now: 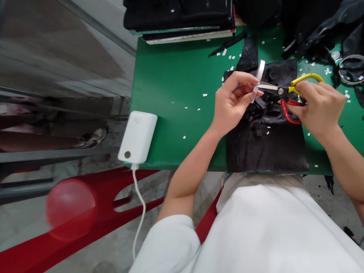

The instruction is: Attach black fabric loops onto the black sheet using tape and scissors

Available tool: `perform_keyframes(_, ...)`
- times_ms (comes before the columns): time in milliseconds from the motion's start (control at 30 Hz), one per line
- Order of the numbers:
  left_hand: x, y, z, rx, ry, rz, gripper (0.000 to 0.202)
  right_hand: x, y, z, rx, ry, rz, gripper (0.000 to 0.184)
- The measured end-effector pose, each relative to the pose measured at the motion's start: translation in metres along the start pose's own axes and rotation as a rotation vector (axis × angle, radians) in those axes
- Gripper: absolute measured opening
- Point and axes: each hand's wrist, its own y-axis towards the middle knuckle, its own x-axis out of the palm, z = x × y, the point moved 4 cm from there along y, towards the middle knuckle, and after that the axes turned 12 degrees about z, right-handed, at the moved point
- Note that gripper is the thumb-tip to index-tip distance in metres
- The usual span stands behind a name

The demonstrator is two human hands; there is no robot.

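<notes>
Between thumb and fingers, my left hand [231, 98] pinches a narrow white strip [261, 70], which curls upward past the fingertips. My right hand [321, 106] is wrapped round the scissors [281, 91], which have one yellow and one red handle. Their blades point left and meet the strip at my left fingertips; whether they are fully closed is hard to see there. Below both hands lies a black sheet [264, 148] with crumpled black scraps [260, 112] on it. Small white cut bits [205, 95] are scattered around.
A white power bank [138, 136] with a cable [139, 216] sits at the left edge of the green table [167, 76]. Black folded fabric [179, 15] is stacked at the back. Black scraps and a white tape roll [342, 79] lie right. A red chair [108, 185] stands lower left.
</notes>
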Motion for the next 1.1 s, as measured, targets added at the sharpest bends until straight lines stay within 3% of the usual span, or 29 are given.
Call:
perform_keyframes(233,0.0,-0.002,0.001,0.027,0.052,0.019,0.025,-0.002,-0.001,0.001,0.031,-0.022,-0.012,0.013)
perform_keyframes(533,-0.003,0.001,0.003,0.127,-0.156,0.129,0.018,0.004,-0.004,0.0,0.035,-0.039,0.065,0.032)
perform_keyframes(733,-0.009,0.003,-0.002,0.132,-0.079,0.231,0.016,0.007,0.001,0.008,0.306,-0.049,-0.177,0.039)
perform_keyframes(867,-0.019,0.007,-0.01,0.141,0.047,0.324,0.02,0.006,0.005,0.016,0.485,-0.084,-0.263,0.04)
perform_keyframes(1033,-0.025,0.011,-0.032,0.143,0.208,0.285,0.02,0.01,0.003,0.026,0.635,0.07,-0.287,0.025)
perform_keyframes(1100,-0.024,0.012,-0.04,0.135,0.268,0.239,0.017,0.014,0.0,0.03,0.642,0.036,-0.306,0.024)
